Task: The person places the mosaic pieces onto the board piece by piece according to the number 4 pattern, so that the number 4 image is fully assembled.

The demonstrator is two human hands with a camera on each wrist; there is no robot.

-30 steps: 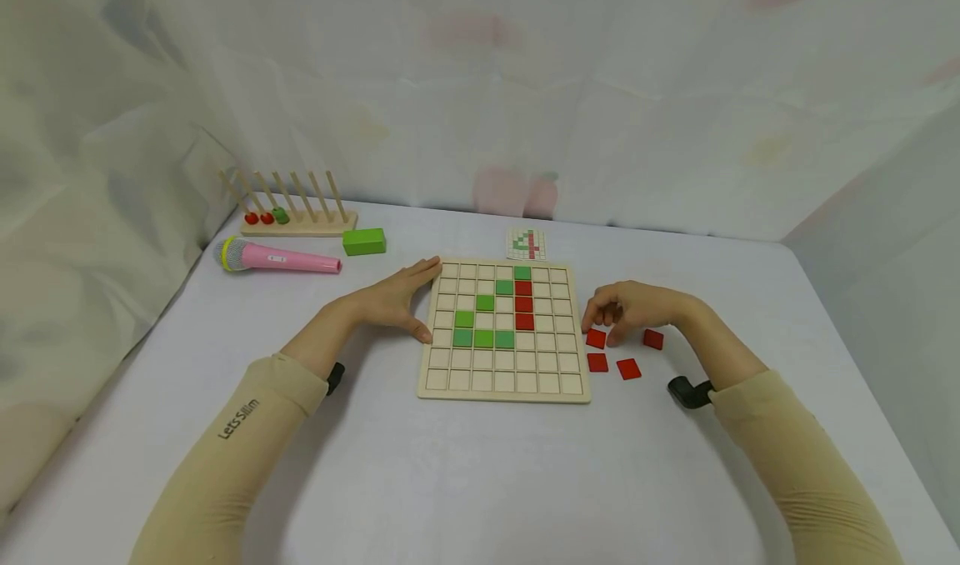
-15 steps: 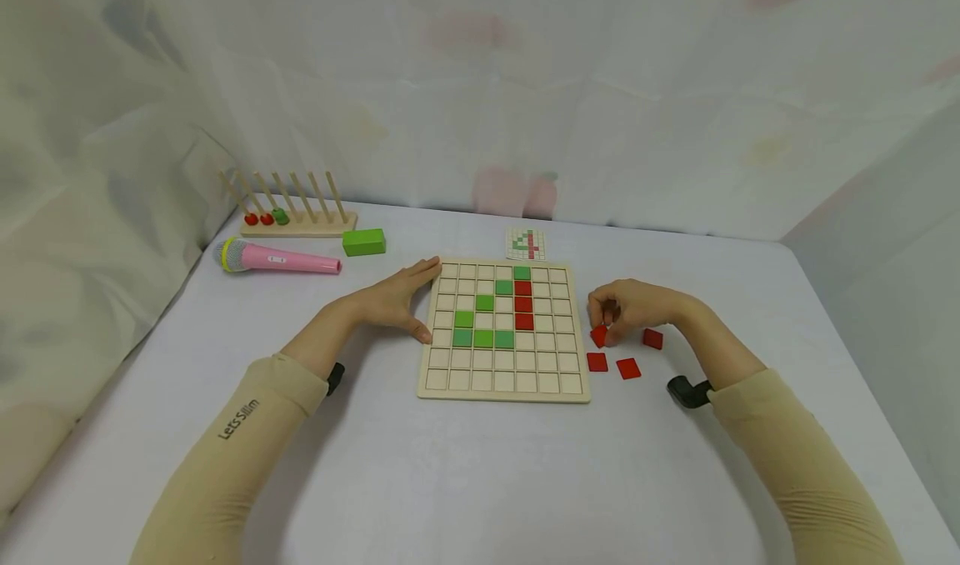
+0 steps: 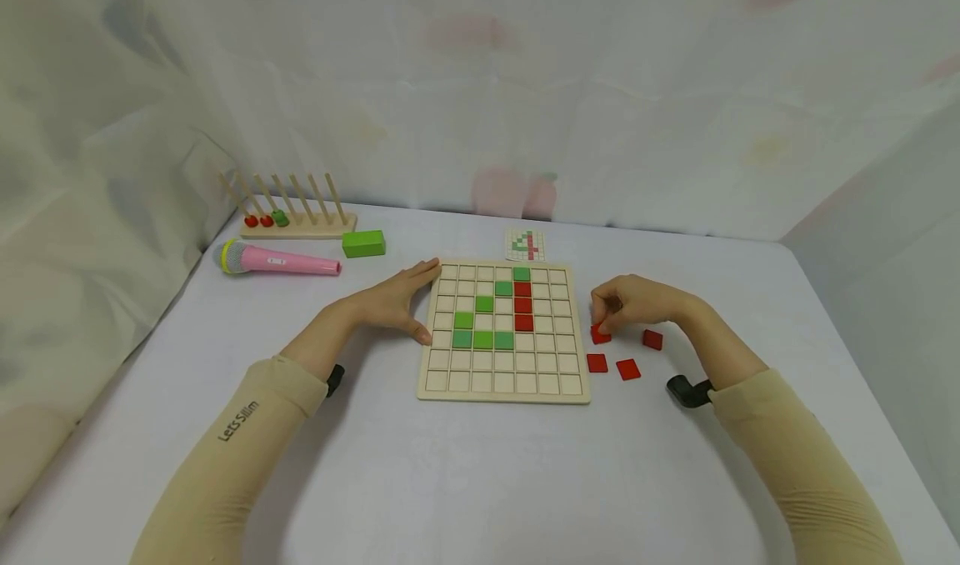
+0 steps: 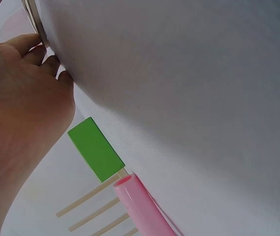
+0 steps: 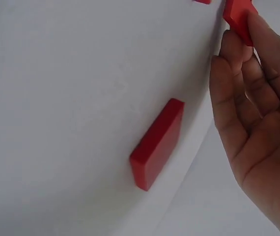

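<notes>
A wooden grid board (image 3: 483,382) lies flat in the head view, with green tiles (image 3: 483,340) and a column of red tiles (image 3: 522,306) set in its cells. Along its left edge my left hand (image 3: 393,300) is spread, thumb and fingertips touching the rim. To the right of the board, my right hand (image 3: 636,302) pinches a red square tile (image 5: 238,18) between thumb and fingers, just above the cloth. Loose on the table around that hand lie a red tile (image 3: 597,363), another red tile (image 3: 628,369) and a third red tile (image 5: 158,146).
Behind the board is a small pattern card (image 3: 527,245). At the back left are a peg stand (image 3: 298,230) with a few beads, a green block (image 3: 363,243) and a pink toy microphone (image 3: 281,261). A fabric curtain (image 3: 390,90) closes off the back.
My right hand has picked up the red tile nearest the board, tilting it off the cloth, and shifted slightly right. My left hand stays on the board's edge.
</notes>
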